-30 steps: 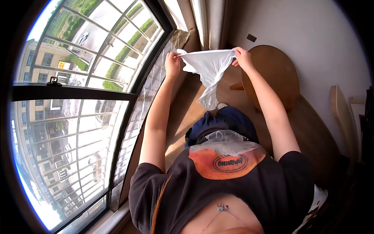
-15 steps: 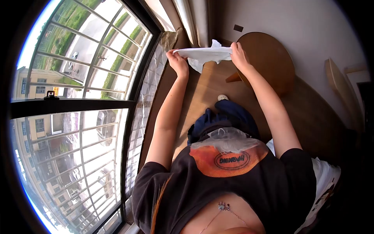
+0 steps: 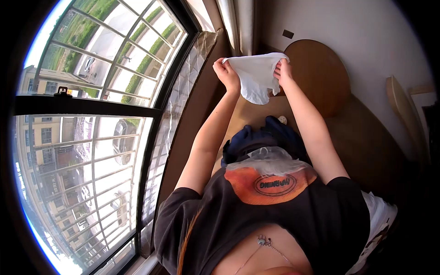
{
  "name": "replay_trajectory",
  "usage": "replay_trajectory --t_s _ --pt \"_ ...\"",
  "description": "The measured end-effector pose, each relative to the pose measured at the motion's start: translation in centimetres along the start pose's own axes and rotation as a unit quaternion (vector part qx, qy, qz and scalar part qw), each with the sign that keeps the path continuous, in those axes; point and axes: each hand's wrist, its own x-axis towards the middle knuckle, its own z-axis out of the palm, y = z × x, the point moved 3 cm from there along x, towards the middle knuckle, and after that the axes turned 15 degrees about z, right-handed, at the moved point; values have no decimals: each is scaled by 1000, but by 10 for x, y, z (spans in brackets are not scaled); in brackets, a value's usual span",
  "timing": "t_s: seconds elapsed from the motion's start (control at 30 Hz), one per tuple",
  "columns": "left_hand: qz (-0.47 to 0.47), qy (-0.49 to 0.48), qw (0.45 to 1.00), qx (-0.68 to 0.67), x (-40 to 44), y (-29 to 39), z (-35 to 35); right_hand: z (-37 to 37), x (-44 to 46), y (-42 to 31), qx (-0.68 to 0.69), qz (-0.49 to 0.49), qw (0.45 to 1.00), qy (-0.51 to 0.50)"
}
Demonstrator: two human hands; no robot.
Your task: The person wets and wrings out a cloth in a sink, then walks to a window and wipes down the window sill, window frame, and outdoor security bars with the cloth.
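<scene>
A thin white cloth [image 3: 255,75] is stretched between my hands, out in front of me at arm's length. Its top edge is nearly straight, and the lower part hangs in a loose, uneven flap. My left hand [image 3: 227,75] pinches the left corner, close to the window ledge. At the right end, the fingers of my right hand [image 3: 283,72] are closed on the cloth's edge, in front of the round table. Some of the right fingers are bent behind or into the folds.
A barred window [image 3: 91,114] fills the left side, with a dark ledge [image 3: 195,98] below it. Ahead stand a round brown table [image 3: 318,75] and a pale curtain [image 3: 238,27]. A chair back [image 3: 403,107] is at the right by the wall.
The cloth has turned from nearly edge-on to face me, and its lower part now hangs wider. Both hands keep their hold; the view has shifted slightly.
</scene>
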Motion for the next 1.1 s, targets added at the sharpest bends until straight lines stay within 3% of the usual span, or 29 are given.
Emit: replay_trajectory --t_s 0.1,0.17,0.23,0.3,0.4,0.5,0.53,0.63,0.67,0.73,0.8,0.83,0.9,0.93,1.03,1.07,1.1 --pt "-58 21 993 -103 -2 -11 1 -1 15 5 46 -228 973 6" --pt "-131 40 973 -186 9 13 -5 2 10 0 20 -281 959 15" --pt "-134 49 971 -193 23 13 -10 2 5 -3 -5 -331 943 25" --pt "-149 73 968 -190 37 11 -16 0 4 -6 -94 -349 931 -60" --pt "-125 62 976 -168 56 7 -24 -6 -2 -11 -289 -352 877 -155" --pt "-99 15 983 -154 64 1 -20 -22 -8 -5 -367 -246 873 -205" --pt "-107 -6 982 -156 64 5 -18 -27 -11 -3 -335 -286 863 -247" --pt "-118 -39 982 -145 58 -5 -9 -44 -17 -2 -97 -98 894 -426" --pt "-112 -51 986 -114 56 -10 -7 -50 -15 -1 -69 -98 901 -417" --pt "-70 -95 993 -19 53 -11 -4 -67 -14 -2 -59 -101 945 -306" --pt "69 -101 990 66 46 -5 3 -75 -24 -5 -49 -147 975 -158" --pt "138 -103 979 107 40 -3 6 -79 -17 -4 -90 -240 960 -108" --pt "76 -124 985 98 29 -4 19 -82 -8 -8 -174 -417 892 3" --pt "55 -134 985 93 24 -6 27 -85 -8 -7 -186 -425 883 63" --pt "-3 -198 972 122 16 -4 43 -94 -17 -22 -304 -310 895 99" --pt "-11 -227 966 123 17 -6 46 -101 0 -26 -377 -334 864 10" --pt "-21 -255 958 125 19 -7 47 -108 13 -29 -444 -286 848 -41"
